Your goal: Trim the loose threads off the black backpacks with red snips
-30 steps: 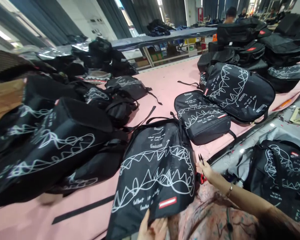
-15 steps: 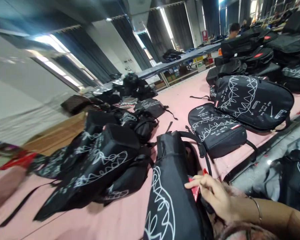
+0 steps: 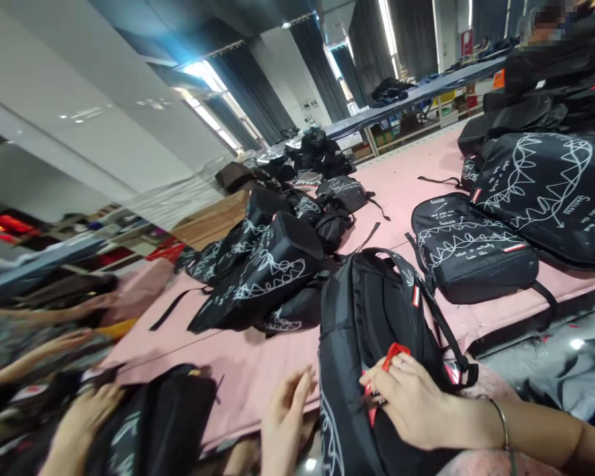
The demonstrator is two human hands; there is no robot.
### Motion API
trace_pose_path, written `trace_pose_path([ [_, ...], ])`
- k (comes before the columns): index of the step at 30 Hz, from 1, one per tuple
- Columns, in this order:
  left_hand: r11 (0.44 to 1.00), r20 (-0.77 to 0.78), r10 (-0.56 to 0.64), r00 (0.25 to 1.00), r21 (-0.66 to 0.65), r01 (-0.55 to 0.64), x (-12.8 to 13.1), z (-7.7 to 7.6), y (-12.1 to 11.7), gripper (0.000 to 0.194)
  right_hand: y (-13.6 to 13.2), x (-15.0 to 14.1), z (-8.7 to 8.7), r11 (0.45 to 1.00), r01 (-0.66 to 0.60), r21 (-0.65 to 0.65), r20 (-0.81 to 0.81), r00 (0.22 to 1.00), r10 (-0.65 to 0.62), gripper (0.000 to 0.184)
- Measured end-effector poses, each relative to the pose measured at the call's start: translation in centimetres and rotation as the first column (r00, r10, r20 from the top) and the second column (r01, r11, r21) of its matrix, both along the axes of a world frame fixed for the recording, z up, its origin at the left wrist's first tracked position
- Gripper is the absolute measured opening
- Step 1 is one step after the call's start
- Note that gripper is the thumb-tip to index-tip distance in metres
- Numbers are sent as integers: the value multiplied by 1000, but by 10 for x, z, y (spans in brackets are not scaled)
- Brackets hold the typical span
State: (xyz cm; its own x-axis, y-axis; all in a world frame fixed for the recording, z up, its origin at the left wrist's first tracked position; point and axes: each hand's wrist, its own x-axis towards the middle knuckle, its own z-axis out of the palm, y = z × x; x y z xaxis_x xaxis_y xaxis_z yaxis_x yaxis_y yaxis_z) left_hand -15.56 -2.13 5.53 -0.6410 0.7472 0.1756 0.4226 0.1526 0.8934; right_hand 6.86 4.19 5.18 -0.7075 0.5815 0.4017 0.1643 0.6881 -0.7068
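A black backpack [image 3: 337, 311] with white scribble print stands tilted in front of me, its straps and back panel turned to the right. My right hand [image 3: 416, 403], with a ring and a bracelet, is closed at the backpack's side on a red piece [image 3: 395, 354], parts of which stick out above and below the fingers. Something small and dark shows by the fingertips, too blurred to name. My left hand [image 3: 287, 410] is just left of the backpack, fingers loosely curled and apart, nothing seen in it.
Printed black backpacks [image 3: 277, 264] lie piled left on the pink table [image 3: 258, 357]; another printed backpack [image 3: 471, 244] lies at right. At lower left, a co-worker's hand [image 3: 84, 416] rests on a black bag [image 3: 178, 403]. Grey plastic sheeting [image 3: 565, 377] lies beyond the table edge.
The view has swung left. The backpack has turned so its straps and back panel show. My left hand and the co-worker's hands have come into view; my right hand stays at the red piece.
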Motion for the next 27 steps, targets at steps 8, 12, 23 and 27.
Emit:
trace_pose_path([
  [8, 936, -478, -342, 809, -93, 341, 14, 38, 60, 28, 15, 10, 9, 958, -171, -231, -156, 978, 137, 16],
  [12, 924, -616, -362, 699, -136, 359, 22, 45, 74, 19, 27, 7, 14, 908, -171, -383, -213, 972, 94, 18],
  [23, 963, -360, -268, 894, -74, 259, 14, 33, 77, 23, 83, -22, 13, 948, 241, -205, 7, 969, -245, 14],
  [27, 915, -136, -400, 906, -123, 385, 10, 40, 72, 37, 79, -27, 4, 948, 260, -186, -13, 964, -267, 17],
])
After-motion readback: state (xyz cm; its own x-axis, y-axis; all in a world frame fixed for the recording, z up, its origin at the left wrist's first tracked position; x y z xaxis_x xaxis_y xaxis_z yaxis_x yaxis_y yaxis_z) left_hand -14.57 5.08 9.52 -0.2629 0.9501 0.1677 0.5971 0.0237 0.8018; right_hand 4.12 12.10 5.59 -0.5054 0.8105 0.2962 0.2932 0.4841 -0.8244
